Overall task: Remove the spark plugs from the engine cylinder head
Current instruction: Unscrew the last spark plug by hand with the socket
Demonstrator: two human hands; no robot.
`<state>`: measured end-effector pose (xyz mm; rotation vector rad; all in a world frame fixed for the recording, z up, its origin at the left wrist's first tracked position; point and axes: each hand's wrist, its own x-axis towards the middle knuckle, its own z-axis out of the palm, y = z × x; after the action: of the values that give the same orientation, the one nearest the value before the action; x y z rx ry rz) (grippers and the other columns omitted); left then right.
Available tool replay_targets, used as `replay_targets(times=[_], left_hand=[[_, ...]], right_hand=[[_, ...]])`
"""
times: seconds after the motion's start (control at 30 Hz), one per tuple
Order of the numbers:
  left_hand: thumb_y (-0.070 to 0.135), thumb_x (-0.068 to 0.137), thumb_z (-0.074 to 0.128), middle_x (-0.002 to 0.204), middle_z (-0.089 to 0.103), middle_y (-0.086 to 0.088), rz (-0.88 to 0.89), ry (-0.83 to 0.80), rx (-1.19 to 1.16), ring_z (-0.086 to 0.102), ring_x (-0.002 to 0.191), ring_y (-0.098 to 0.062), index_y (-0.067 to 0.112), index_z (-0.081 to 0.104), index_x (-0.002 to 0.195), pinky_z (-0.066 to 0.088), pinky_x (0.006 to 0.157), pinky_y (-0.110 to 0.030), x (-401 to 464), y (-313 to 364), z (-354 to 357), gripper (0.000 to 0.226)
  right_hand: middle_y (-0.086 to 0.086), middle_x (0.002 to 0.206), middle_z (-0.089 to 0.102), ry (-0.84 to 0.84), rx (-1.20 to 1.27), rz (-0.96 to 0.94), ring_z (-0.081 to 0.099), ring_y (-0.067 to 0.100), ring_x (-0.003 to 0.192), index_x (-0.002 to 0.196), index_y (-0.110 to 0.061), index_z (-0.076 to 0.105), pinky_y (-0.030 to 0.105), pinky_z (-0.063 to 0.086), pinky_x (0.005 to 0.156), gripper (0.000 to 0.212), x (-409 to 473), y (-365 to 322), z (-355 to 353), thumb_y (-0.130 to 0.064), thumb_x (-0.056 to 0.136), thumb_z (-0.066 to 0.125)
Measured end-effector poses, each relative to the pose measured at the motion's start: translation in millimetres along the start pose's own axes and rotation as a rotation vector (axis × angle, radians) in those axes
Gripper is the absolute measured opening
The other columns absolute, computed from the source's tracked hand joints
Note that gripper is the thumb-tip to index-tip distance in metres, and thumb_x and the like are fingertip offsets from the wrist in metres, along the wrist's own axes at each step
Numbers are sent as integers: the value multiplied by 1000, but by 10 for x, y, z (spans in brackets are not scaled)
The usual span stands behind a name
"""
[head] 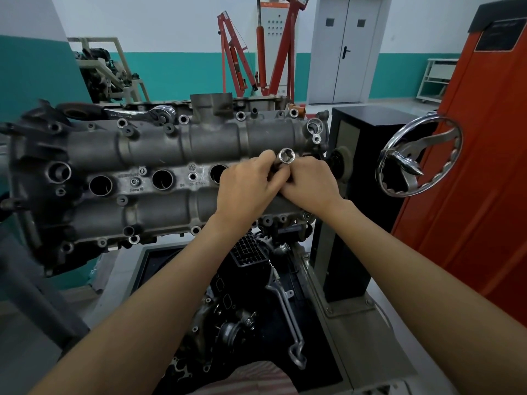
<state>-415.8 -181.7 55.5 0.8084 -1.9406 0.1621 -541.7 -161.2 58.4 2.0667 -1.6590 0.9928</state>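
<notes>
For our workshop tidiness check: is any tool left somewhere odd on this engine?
Yes. A ratchet wrench lies loose along the far top edge of the cylinder head, unattended, while both hands hold the socket.

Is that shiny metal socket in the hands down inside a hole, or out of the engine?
Out. Both hands, left hand and right hand, hold the shiny metal socket above the grey cylinder head, its open end facing the camera.

Three plug wells [162, 179] along the cylinder head [159, 146] lie open from above. Both hands crowd the fourth. A chrome handwheel [419, 156] juts in at right; a ratchet [142, 113] rests along the far edge.
</notes>
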Motion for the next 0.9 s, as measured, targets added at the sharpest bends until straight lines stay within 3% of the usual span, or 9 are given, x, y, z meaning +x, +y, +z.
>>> replay_targets(times=[0.17,0.33,0.57,0.7,0.9], left_hand=[[36,85,57,48,52,-7,-10,36,-19,50,44,-25,6,52,59,27,48,-26,13,-11,2,39],[37,87,56,51,55,-7,4,0,-4,54,49,-28,5,57,64,36,46,-30,11,-15,11,39],[49,85,32,55,58,-4,27,-24,31,55,51,-23,6,63,74,39,47,-32,3,-9,9,54],[42,83,40,49,46,3,57,-4,7,45,43,-17,7,54,64,27,43,-25,-1,2,1,42],[39,81,39,51,37,7,39,10,7,35,43,-13,14,39,65,22,45,-23,2,22,-2,29]], right_hand=[[9,57,59,48,53,27,38,15,53,65,-9,63,24,20,49,25,-2,-16,-12,-28,73,48],[7,68,64,9,-14,45,55,23,63,80,-13,68,25,25,56,29,10,4,-1,-30,76,44],[4,66,65,10,13,37,55,23,62,79,-15,68,25,27,55,26,-2,-28,-23,-27,73,45],[2,61,61,-1,-47,27,55,23,59,74,-13,65,25,26,53,9,4,-3,-9,-16,78,58],[3,67,63,-58,-34,13,57,23,64,81,-10,65,31,38,53,20,3,-5,-35,-20,78,48]])
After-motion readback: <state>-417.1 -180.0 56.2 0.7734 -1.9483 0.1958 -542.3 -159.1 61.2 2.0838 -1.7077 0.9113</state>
